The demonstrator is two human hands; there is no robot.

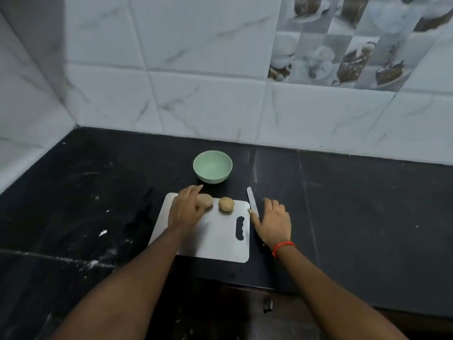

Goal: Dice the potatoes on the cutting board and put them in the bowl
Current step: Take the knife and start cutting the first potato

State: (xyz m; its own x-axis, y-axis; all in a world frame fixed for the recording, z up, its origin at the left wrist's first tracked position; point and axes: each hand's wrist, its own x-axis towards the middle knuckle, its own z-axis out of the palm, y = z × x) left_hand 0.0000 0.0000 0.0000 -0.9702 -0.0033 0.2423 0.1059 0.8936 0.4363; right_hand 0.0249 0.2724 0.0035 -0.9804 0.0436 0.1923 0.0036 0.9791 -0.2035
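Left hand (186, 208): fingers curled down over the oval brown potato (206, 200), holding it on the board; index finger stretched toward the bowl.
Right hand (274, 223): flat on the black stone table (355, 217) just right of the board, fingers straight and spread, gripping nothing; red thread (283, 246) round the wrist.
Knife: slim grey-bladed knife (252, 200), lying on the table beside the board's right edge, tip pointing away; handle apparently hidden beneath the right hand.
Potatoes: both whole and unpeeled, near the far edge of the white plastic cutting board (215, 241); rounder brown potato (226, 204) near the first, apart from it, untouched.
Bowl: pale green round bowl (213, 179), just beyond the board, seemingly empty.
Step in hand: probably taking up the knife while steadying the first potato; no cut made yet.
Doing it well: close round the handle, never the blade; draw the held potato to the board's middle for room; halve first, then lay the cut face down to stop rolling; keep fingertips tucked back.
Risk: loose potato rolling off the far edge; board sliding on the smooth table.
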